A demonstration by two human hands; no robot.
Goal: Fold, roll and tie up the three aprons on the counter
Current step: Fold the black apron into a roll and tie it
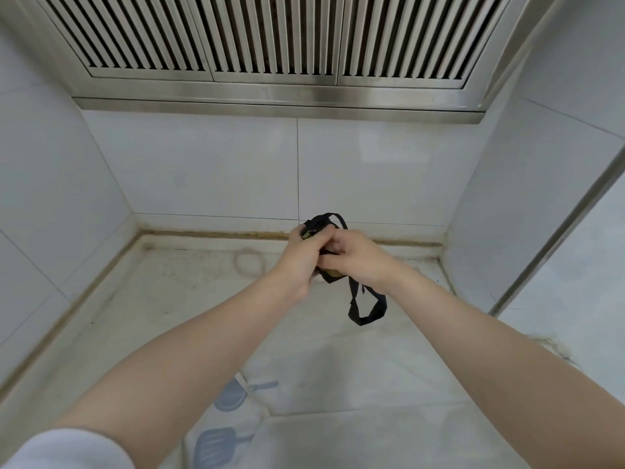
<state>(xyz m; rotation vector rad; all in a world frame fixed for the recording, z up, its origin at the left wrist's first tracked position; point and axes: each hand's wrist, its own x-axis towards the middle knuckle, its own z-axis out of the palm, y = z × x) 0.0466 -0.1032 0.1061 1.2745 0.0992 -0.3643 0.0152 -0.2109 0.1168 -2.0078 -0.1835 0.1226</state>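
No readable text anywhere in view.

The only markings are printed pictures, not words: blue-grey frying pan and spatula shapes on the white apron (236, 418) spread on the counter (135, 299); the rolled bundle held in both hands shows no legible label, brand or number.

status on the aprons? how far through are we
In hand: both hands, left hand and right hand, grip a small rolled bundle, its black straps dangling loose, so not fully tied. Left: a white printed apron lies flat on the counter. No finished roll is visible.
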